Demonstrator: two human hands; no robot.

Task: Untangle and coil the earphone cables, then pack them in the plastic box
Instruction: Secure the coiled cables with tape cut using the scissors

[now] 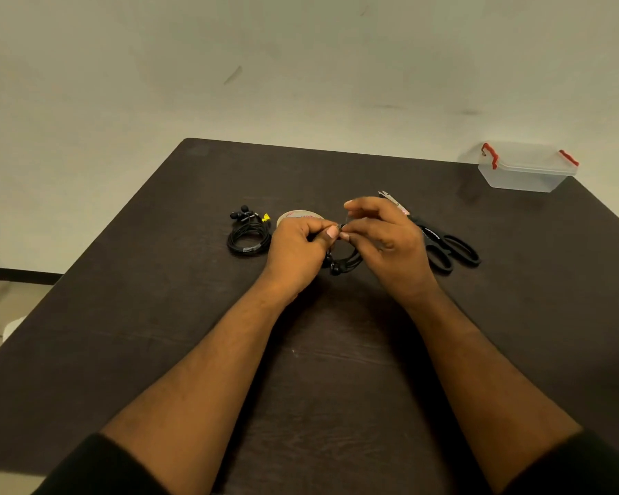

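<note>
Both hands meet above the middle of the dark table [193, 334]. My left hand [297, 248] and my right hand [383, 241] pinch the top of a coiled black earphone cable [340, 262], whose loop and earbuds hang below between them. What exactly sits at the pinch point is too small to make out. A second black earphone cable [248, 234] lies coiled on the table to the left, bound with a yellow tag. The clear plastic box [526, 169] with red latches stands at the far right corner, lid on.
A roll of tape [297, 216] lies just behind my left hand. Black-handled scissors [444, 248] lie to the right of my right hand, blades pointing away. The table's left edge drops to the floor; a pale wall rises behind.
</note>
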